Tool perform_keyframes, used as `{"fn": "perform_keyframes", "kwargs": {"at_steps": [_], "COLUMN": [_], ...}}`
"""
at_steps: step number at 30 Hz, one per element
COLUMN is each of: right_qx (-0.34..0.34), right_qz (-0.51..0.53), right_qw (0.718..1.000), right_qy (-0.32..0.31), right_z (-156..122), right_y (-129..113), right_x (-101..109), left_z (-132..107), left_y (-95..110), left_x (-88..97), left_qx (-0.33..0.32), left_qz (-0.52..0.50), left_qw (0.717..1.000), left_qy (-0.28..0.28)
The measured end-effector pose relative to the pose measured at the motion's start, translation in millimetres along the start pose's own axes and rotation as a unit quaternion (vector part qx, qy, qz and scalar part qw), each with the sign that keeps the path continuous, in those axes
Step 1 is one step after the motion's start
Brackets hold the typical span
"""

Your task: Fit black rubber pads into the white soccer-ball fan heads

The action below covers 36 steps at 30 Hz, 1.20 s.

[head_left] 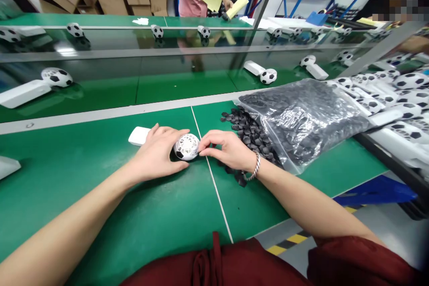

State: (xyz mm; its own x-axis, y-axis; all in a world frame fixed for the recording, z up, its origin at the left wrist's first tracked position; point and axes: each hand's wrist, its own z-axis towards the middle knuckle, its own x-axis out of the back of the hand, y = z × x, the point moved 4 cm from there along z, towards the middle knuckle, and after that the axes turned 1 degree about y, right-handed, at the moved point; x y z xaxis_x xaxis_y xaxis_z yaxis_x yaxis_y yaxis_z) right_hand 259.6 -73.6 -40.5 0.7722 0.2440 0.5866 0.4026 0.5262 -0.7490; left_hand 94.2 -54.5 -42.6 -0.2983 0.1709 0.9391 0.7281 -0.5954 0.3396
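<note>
My left hand (160,152) is wrapped over a white plastic piece with a soccer-ball head (187,147), which lies on the green table (167,214). The piece's flat white handle pokes out to the left beyond my fingers. At the ball's right side, my right hand (219,147) is closed in a pinch; whatever sits between its fingertips is too small to make out. Just right of that hand spreads a heap of small black pieces (251,134), spilling from a clear plastic bag (308,116) full of them.
Beyond the table edge runs a conveyor belt (161,76) carrying several similar ball-headed pieces (268,76). A black tray at the right is piled with more of them (405,109). Across the line, a person in a pink shirt (194,0) holds yellow sheets.
</note>
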Motion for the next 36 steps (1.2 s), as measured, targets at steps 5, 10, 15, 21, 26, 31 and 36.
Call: {"fn": "perform_keyframes", "kwargs": {"at_steps": [5,10,15,21,26,31,36], "right_qx": [0.031,-0.026,-0.08,-0.122,-0.12,-0.098,-0.071], "right_qz": [-0.002,0.004,0.012,-0.332,-0.443,-0.455,-0.185], "right_qw": [0.999,0.998,0.996,0.933,0.888,0.885,0.98], "right_qy": [0.032,0.062,0.03,0.064,0.019,0.009,0.033], "right_z": [4,5,10,22,19,20,12], "right_y": [3,10,22,59,74,68,37], "right_x": [-8,-11,-10,39,45,39,31], "left_z": [0,1,0,1,-4,-9,-3], "left_y": [3,6,8,5,8,17,7], "left_x": [-1.4,-4.3,-5.9,-3.6,-4.1,-12.1,-10.9], "left_qx": [0.029,0.032,0.016,-0.037,-0.043,0.036,-0.001], "left_qz": [-0.001,0.011,0.005,-0.013,-0.024,-0.029,-0.116], "left_qw": [0.999,0.997,0.997,0.998,0.999,0.998,0.993], "left_qy": [0.04,0.067,0.078,0.048,-0.011,0.038,-0.032]}}
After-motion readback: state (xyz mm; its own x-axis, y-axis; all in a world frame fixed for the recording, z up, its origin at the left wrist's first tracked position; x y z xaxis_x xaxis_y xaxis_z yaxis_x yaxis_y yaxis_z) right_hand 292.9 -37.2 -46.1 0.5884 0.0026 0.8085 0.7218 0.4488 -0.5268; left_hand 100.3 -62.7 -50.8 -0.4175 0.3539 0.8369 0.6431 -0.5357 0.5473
